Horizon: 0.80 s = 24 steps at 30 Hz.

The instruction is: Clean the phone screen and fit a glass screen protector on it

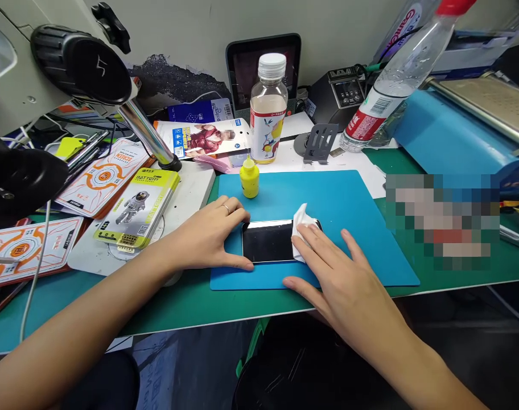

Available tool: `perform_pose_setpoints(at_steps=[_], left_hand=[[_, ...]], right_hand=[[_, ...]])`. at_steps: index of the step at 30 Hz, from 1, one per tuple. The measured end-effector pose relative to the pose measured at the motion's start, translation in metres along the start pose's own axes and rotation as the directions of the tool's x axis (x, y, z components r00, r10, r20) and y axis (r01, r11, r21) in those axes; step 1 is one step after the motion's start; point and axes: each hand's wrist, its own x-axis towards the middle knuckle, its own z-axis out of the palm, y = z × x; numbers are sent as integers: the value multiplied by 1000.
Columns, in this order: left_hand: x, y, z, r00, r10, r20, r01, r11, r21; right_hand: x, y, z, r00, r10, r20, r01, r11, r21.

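Note:
A smartphone (268, 241) with a black screen lies flat on a blue work mat (340, 191). My left hand (212, 233) steadies its left end, thumb at the near edge and fingers at the far edge. A white tissue (301, 217) covers part of the phone's right end. The fingers of my right hand (334, 267) press that tissue onto the glass, with the thumb spread away over the mat. Beyond the phone a small yellow bottle (249, 179) with a pointed tip stands upright on the mat.
A drink bottle (268, 114) and a tilted water bottle (383, 97) stand behind the mat. At left are battery packages (135, 208) and a microscope post (151, 134). A grey phone stand (321, 142) and a blue machine (451, 131) sit to the right.

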Motion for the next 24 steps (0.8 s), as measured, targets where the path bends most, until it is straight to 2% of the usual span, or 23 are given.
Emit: perform_pose_setpoints(at_steps=[15, 20, 24], left_hand=[[-1, -3, 1, 1000, 16, -25, -16, 1000, 16], [0, -1, 0, 1000, 6, -1, -6, 1000, 23], [1, -1, -1, 1000, 1, 0, -1, 1000, 21]], right_hand=[[1, -1, 2, 999, 1, -43, -1, 1000, 11], [-4, -1, 2, 999, 3, -43, -2, 1000, 15], [10, -1, 6, 1000, 16, -27, -15, 999, 44]])
